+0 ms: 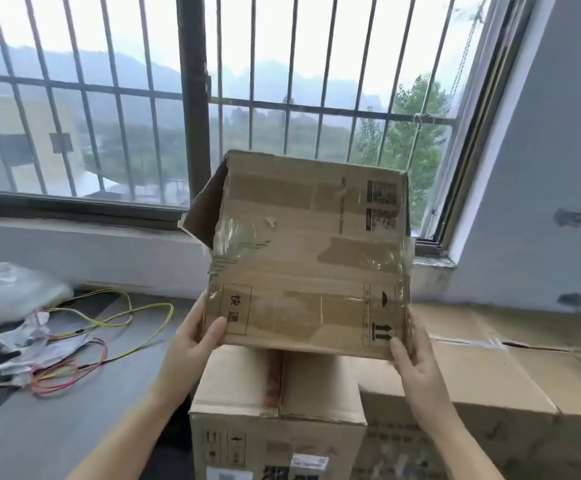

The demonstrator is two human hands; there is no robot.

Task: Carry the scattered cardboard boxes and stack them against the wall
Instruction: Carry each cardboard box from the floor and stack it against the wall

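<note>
Head view, fingers first. Left hand (197, 336): thumb laid on the near face of the held cardboard box (311, 258) at its lower left corner, remaining fingers wrapped round the left edge out of sight; gripping. Right hand (410, 355): thumb on the near face at the lower right corner, fingers curled behind the right edge; gripping. Both forearms bare, rising from the bottom of the frame.

Held cardboard box: brown, raised between the two hands in front of the window, tilted so its top leans away. Clear packing tape, wrinkled, crosses its near face. Printed handling symbols at lower right, appearing upside down; a framed pair of characters at lower left; two dark printed code blocks at upper right. One flap (206, 206) hangs loose at the upper left.

Directly below it: a smaller closed box (275, 420), top flaps meeting at a reddish seam, labels on its near side. Whether the held box touches it cannot be told. Just beside, on the right: a large low box (490, 368), flaps closed, taped, standing against the grey wall (542, 202).

Further out, left: grey floor (57, 427) with a tangle of yellow, green and pink wires (84, 344), crumpled white wrappers and a clear plastic bag (12, 289) under the sill.

Background: barred window (192, 98), dark frame, trees and hazy hills beyond.
</note>
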